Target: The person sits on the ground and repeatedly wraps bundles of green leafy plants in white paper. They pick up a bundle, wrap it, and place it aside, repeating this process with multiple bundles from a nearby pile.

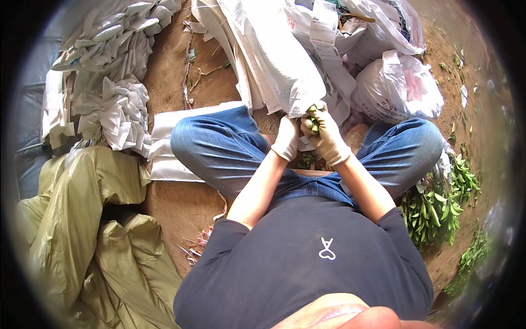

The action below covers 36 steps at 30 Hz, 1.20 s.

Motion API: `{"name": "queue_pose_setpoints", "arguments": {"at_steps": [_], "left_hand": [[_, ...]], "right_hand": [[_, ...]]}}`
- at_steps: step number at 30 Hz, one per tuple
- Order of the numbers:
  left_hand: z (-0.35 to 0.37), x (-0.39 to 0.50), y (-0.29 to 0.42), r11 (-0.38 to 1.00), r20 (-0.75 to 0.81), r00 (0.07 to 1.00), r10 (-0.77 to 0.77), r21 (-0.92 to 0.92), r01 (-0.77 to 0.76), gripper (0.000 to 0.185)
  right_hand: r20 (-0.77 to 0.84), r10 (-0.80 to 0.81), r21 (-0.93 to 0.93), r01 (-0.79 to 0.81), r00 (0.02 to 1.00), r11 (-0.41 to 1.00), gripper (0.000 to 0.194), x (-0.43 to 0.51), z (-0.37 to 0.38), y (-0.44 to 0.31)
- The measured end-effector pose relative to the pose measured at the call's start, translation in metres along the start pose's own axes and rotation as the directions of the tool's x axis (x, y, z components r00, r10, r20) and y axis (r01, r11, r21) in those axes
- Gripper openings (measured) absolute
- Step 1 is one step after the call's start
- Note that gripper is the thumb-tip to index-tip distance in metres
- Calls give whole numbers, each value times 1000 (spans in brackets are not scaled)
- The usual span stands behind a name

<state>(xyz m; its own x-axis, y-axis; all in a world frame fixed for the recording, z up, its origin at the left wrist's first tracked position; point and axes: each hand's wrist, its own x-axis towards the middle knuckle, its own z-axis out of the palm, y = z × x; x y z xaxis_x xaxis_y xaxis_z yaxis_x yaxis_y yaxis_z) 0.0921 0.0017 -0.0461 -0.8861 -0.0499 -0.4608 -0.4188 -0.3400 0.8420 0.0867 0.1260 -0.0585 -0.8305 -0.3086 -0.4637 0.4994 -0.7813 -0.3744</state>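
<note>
Both my hands wear pale work gloves and meet between my crossed legs. My right hand (326,133) is closed around a small bunch of green stems (314,119). Right beside it, my left hand (287,137) touches the near end of a long white plastic sleeve (283,53); its fingers are hidden under that end, so their grip does not show. The sleeve stretches away from me over a stack of long white sheets (234,49). Whatever the sleeve contains is hidden.
White packets (115,41) lie heaped at far left, above olive-green woven sacks (74,214). Flat white packs (176,144) rest by my left knee. Stuffed plastic bags (394,90) and a printed label strip (324,24) are ahead right. Leafy cuttings (435,205) lie at right.
</note>
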Motion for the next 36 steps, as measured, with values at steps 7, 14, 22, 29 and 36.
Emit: {"name": "queue_pose_setpoints", "arguments": {"at_steps": [7, 14, 22, 29, 36], "left_hand": [[-5, -21, 16, 874, 98, 993, 71, 474, -109, 29], [-15, -29, 105, 933, 108, 932, 345, 67, -353, 38], [-26, -43, 150, 121, 374, 452, 810, 647, -752, 82], [-17, -22, 161, 116, 638, 339, 691, 365, -924, 42], [14, -22, 160, 122, 595, 347, 725, 385, -915, 48]], "right_hand": [[356, 239, -400, 378, 903, -835, 62, 59, -13, -15], [790, -119, -551, 611, 602, -569, 37, -49, 87, -93], [945, -32, -229, 590, 325, -774, 46, -52, 111, -145], [873, 176, -139, 579, 454, -803, 35, -79, 122, -167], [929, 62, -179, 587, 366, -789, 33, -92, 128, -150]]}}
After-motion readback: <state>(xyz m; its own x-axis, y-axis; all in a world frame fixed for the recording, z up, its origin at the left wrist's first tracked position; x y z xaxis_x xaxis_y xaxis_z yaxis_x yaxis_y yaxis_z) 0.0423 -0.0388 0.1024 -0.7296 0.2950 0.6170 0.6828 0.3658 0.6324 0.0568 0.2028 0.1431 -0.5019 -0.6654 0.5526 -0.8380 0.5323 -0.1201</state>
